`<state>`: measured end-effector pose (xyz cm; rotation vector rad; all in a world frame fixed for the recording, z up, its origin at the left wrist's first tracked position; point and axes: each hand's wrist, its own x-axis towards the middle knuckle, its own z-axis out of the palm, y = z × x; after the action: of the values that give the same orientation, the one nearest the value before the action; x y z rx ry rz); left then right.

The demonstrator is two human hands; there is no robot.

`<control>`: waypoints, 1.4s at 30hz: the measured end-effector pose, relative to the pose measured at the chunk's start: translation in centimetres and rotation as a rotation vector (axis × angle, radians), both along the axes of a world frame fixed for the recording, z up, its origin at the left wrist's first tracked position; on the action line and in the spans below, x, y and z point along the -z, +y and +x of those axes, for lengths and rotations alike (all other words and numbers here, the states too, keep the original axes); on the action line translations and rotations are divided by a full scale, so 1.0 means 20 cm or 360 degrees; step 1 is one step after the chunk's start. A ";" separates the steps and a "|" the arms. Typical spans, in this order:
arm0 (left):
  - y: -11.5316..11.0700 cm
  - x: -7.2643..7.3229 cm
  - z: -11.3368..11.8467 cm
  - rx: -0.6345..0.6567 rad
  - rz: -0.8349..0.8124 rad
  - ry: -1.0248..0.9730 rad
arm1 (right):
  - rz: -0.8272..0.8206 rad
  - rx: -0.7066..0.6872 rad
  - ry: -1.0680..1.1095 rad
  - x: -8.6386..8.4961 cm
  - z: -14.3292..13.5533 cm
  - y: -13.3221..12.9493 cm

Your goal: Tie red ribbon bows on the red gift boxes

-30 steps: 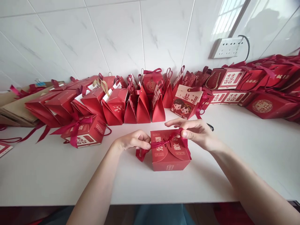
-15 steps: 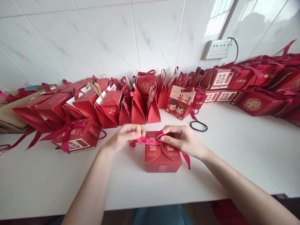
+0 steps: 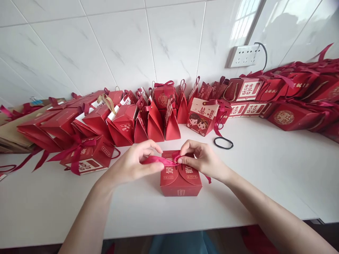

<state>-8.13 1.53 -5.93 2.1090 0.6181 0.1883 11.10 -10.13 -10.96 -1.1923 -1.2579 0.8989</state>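
Note:
A small red gift box with gold characters and interlocking curved flaps stands upright on the white table. Dark pink ribbon crosses its top. My left hand is at the box's left side; a length of ribbon runs into it between thumb and fingers, whose tips are apart. At the top centre, my right hand pinches a ribbon loop between thumb and forefinger. One ribbon tail shows past the right side of the box. Whether a knot lies under my right fingertips is hidden.
A ribbon-tied red box lies to the left. Rows of red gift boxes line the tiled wall, with more stacked boxes at right. A black elastic band lies beyond my right hand. A power strip hangs on the wall.
My left hand has moved slightly left, and its thumb and fingertips have spread apart around the ribbon. My right hand keeps its pinch, while the tail on the right has become shorter.

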 end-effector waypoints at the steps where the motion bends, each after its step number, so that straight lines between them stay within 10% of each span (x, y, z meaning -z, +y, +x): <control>1: -0.04 -0.02 -0.01 0.0009 0.0186 0.0093 | -0.0020 0.0008 0.0085 0.00 0.00 0.00; 12: -0.20 -0.10 0.02 0.0079 0.1562 0.0029 | -0.0096 -0.0010 0.0204 0.00 -0.01 0.00; 23: -0.24 -0.18 0.09 0.0179 0.1889 0.0064 | 0.0065 -0.0046 0.0147 0.01 -0.01 0.01; 42: -0.14 -0.11 0.22 0.0005 0.0801 -0.0081 | 0.0165 -0.0088 -0.0091 0.00 -0.01 0.00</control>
<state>-3.80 -1.23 -3.80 2.5769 0.5790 0.4312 10.91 -10.03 -10.90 -1.1130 -1.3727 0.8344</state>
